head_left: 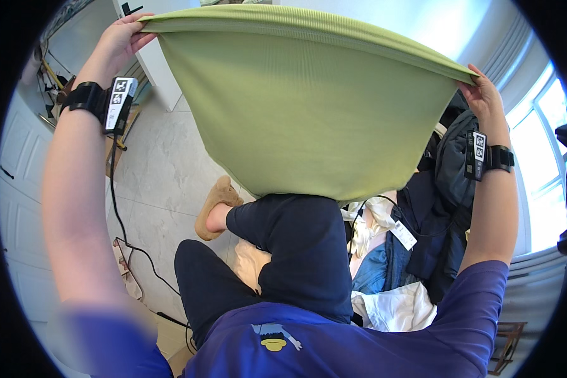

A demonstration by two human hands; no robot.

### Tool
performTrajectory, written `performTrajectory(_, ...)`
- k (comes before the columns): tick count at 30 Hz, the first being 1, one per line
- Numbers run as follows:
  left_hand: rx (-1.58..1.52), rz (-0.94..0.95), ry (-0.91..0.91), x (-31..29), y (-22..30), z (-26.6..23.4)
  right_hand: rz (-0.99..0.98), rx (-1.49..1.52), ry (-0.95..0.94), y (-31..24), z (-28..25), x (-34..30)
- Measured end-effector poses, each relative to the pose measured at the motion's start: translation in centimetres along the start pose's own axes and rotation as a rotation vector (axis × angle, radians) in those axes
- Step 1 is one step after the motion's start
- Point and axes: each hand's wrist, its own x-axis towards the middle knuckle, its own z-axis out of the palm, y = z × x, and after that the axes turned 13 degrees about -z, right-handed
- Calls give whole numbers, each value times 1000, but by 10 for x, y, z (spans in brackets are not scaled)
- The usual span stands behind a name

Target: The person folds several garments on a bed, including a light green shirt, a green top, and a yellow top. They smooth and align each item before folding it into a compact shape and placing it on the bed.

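Note:
A light green garment [309, 113] with a ribbed band hangs stretched wide between my raised hands. Its exact kind cannot be told from this side. At the far left, my left hand [123, 39] pinches one end of the band. My right hand [483, 97] grips the opposite end at the right, lower in the view. The band runs taut between them, bowing upward. The cloth drops smooth and flat from it, and its bottom edge reaches my raised knee [296, 217].
Beside my legs on the right lies a heap of clothes, with a dark jacket [450, 154], blue denim [373, 271], a white garment [400, 307] and a paper tag [403, 235]. A black cable [113, 189] trails from my left wrist. A window [545, 157] is at the right.

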Motion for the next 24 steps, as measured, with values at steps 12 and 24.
performTrajectory(12,-361,266,61,-40,69,-4,-446,189,-1,-108,-10,-7)
performTrajectory(24,-173,-249,-59,-345,-186,-68,144,-492,-264,-49,-257,-332)
